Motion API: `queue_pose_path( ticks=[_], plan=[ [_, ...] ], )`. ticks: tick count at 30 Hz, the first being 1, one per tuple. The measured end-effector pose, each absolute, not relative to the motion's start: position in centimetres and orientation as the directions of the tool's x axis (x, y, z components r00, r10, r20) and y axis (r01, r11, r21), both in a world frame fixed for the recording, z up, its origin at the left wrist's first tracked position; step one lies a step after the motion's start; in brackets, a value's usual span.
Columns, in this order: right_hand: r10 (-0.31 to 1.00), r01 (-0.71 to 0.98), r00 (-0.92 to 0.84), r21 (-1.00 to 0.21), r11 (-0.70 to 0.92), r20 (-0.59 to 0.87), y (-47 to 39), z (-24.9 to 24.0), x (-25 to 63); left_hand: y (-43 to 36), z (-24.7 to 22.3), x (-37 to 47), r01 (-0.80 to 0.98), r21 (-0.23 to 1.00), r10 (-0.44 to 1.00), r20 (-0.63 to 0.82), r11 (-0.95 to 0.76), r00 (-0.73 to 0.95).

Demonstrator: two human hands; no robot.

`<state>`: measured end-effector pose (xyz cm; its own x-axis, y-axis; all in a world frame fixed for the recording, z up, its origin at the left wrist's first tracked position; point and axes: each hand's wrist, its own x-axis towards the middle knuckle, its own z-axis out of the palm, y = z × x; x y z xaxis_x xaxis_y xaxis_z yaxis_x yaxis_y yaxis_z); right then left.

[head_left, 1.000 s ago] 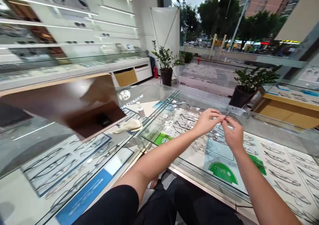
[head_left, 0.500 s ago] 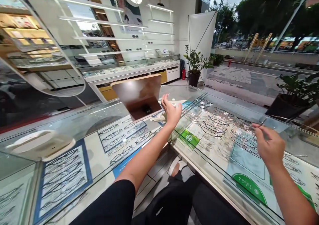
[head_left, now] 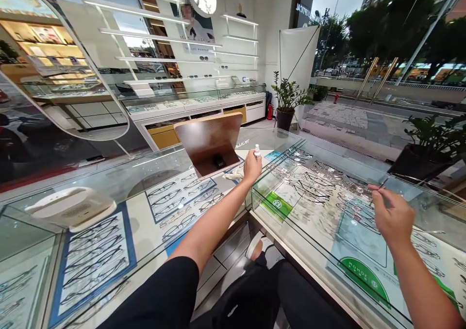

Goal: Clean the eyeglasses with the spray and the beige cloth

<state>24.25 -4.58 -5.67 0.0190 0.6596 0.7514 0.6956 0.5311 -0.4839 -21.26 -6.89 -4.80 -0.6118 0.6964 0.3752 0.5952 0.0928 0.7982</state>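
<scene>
My left hand (head_left: 251, 168) is closed around a small white-capped spray bottle (head_left: 257, 149) above the glass counter, its cap standing up past my fingers. Beside that wrist a crumpled pale cloth (head_left: 233, 174) lies on the glass. Over the right-hand showcase, my right hand (head_left: 395, 215) pinches a thin-framed pair of glasses (head_left: 383, 182) between thumb and fingers. Its outline blends into the rows of eyeglass frames (head_left: 315, 186) under the glass, so most of the pair is hard to make out.
A wooden-framed tabletop mirror (head_left: 209, 144) stands tilted behind my left hand. At left a white device (head_left: 73, 207) rests on the counter. Trays of glasses (head_left: 96, 256) lie inside the showcase. Potted plants (head_left: 286, 101) and shelves (head_left: 163, 59) stand farther back.
My left hand's fingers, spread near the bottle before, have closed around it. My right hand stays in nearly the same place with the glasses. The view has shifted slightly.
</scene>
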Motion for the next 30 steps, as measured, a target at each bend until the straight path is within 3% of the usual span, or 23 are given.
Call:
queue_pose_path(
  ticks=[4, 7, 10, 13, 16, 21, 27, 30],
  plan=[
    [0.658, 0.664, 0.049, -0.517, 0.540, 0.751, -4.3, -5.5, 24.2, -5.2, -1.9, -18.0, 0.497, 0.823, 0.747, 0.508, -0.274, -0.428],
    [0.657, 0.622, 0.080, -0.553, 0.554, 0.749, -4.1, -5.0, 24.3, -3.1, 1.4, -12.9, 0.078, 0.877, 0.856, 0.480, -0.474, -0.194],
    [0.668, 0.561, 0.110, -0.601, 0.570, 0.736, -4.0, -4.3, 24.5, -1.3, 4.1, -6.7, -0.326, 0.878, 0.918, 0.391, -0.351, 0.065],
    [0.665, 0.545, 0.114, -0.606, 0.579, 0.738, -3.9, -3.5, 24.6, -0.1, 5.4, -1.2, -0.527, 0.843, 0.875, 0.336, -0.113, 0.349],
    [0.688, 0.503, 0.105, -0.635, 0.586, 0.718, -4.1, -3.1, 24.3, 0.5, 4.9, 2.4, -0.536, 0.843, 0.809, 0.283, 0.045, 0.515],
    [0.736, 0.419, 0.060, -0.687, 0.594, 0.674, -4.9, -2.8, 23.2, 1.1, 2.3, 4.8, -0.471, 0.873, 0.757, 0.221, 0.128, 0.615],
    [0.828, 0.197, 0.031, -0.816, 0.543, 0.559, -5.5, -2.2, 22.5, 1.6, -0.7, 6.1, -0.297, 0.936, 0.851, 0.307, -0.189, 0.426],
    [0.866, 0.082, 0.014, -0.863, 0.498, 0.501, -5.6, -1.9, 22.6, 1.6, -1.3, 6.4, -0.204, 0.942, 0.856, 0.329, -0.267, 0.399]
  ],
)
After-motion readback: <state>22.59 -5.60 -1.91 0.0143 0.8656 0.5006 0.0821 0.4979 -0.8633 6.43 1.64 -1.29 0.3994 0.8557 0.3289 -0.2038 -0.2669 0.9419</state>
